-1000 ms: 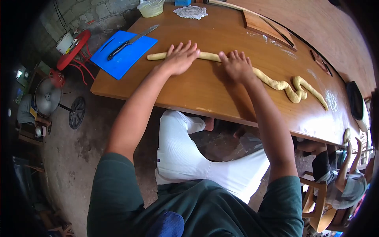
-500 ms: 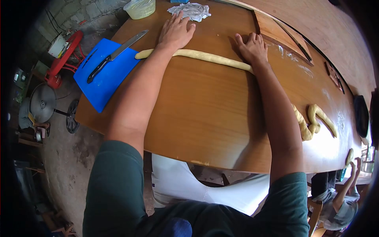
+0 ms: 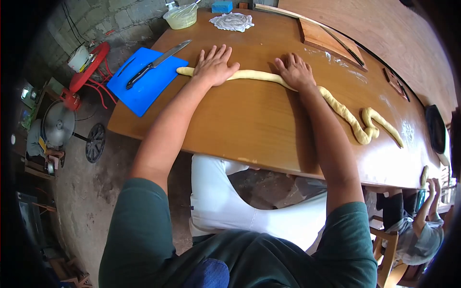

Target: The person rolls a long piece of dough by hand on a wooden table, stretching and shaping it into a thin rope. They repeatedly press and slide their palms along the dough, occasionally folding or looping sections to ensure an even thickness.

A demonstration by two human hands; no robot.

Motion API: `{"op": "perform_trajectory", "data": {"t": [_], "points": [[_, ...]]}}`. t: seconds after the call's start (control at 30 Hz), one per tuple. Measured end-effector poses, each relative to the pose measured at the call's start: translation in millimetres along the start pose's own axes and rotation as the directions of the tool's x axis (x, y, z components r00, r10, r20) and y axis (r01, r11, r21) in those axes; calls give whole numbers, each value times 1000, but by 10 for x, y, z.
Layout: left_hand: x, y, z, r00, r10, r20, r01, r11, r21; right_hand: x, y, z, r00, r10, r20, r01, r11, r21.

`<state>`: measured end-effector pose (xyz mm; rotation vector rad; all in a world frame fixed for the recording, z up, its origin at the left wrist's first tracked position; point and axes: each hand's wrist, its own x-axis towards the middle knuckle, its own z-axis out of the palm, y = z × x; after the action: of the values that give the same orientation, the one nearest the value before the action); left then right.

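Seen from my remote seat, my left hand (image 3: pixel 215 69) and right hand (image 3: pixel 297 74) spread wide, grasping nothing, over one dough rope (image 3: pixel 255 75) on the table (image 3: pixel 225 120). I judge it partly evened: smooth between my hands, lumpy and looped rightward (continuity beneath my wrist unclear). Also counted: one knife (image 3: pixel 170 53), one blue board (image 3: pixel 144 98).

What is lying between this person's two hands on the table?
A stretch of the pale dough rope, running from by the left hand to the right hand. The head camera's view shows it.
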<state>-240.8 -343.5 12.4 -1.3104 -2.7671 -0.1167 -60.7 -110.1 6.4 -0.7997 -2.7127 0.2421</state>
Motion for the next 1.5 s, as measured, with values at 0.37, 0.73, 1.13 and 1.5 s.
{"op": "perform_trajectory", "data": {"t": [0.37,0.73,1.13,1.5], "points": [[-1663,-200,-294,908,371,-195,-408,891,-199,-2048,-431,-771,928,-366,75,367,930,0],[-1922,-808,-408,953,176,-247,-260,893,-368,-2018,1000,-1013,944,-330,-25,330,944,-5],[-2015,-735,-431,984,67,-164,-151,799,-582,-1965,951,-1251,993,70,92,-7,831,-557],[-1894,-78,-160,984,150,-100,-172,948,-267,-1749,-1392,-307,931,-306,200,307,951,29]]}}
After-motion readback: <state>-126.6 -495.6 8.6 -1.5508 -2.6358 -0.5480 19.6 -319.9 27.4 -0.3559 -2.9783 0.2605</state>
